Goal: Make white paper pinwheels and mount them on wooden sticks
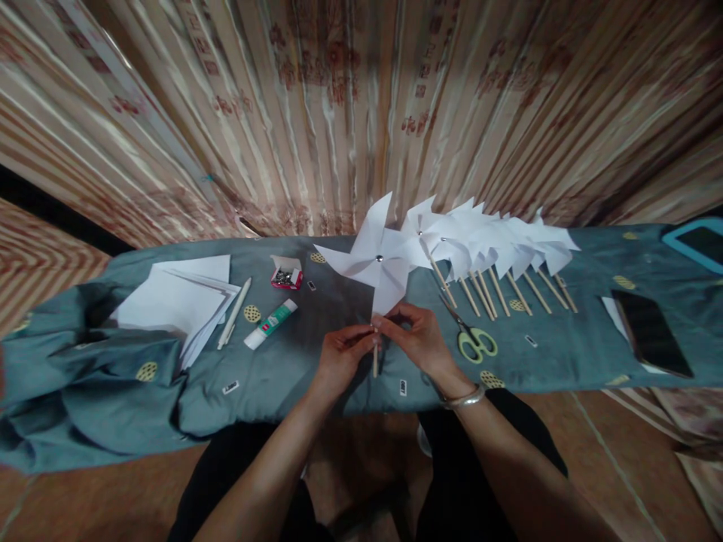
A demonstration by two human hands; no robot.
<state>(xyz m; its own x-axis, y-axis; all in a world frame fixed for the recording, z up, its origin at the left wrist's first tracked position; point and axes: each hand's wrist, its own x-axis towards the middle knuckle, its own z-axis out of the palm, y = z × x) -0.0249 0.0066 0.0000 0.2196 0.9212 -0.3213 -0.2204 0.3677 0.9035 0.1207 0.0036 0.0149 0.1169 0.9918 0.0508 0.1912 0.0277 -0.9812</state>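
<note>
A white paper pinwheel (379,260) with a silver pin at its centre is held upright over the table's middle. Its thin wooden stick (376,364) comes down between my two hands. My left hand (343,354) pinches the stick from the left, fingers closed. From the right, my right hand (415,335) pinches the same stick just under the lower paper blade, thumb and fingertips together. Just right of my right hand lie scissors (477,344) with yellow-green handles. Several similar pinwheels (480,245) lie in an overlapping row behind, their sticks pointing toward me.
On the left are white paper sheets (181,301), a white pen (234,312), a glue stick (271,324) and a small red box (286,275) of pins. A dark phone (652,331) and a blue-framed device (697,245) lie right. Curtains (350,113) hang behind the cloth-covered table (316,369).
</note>
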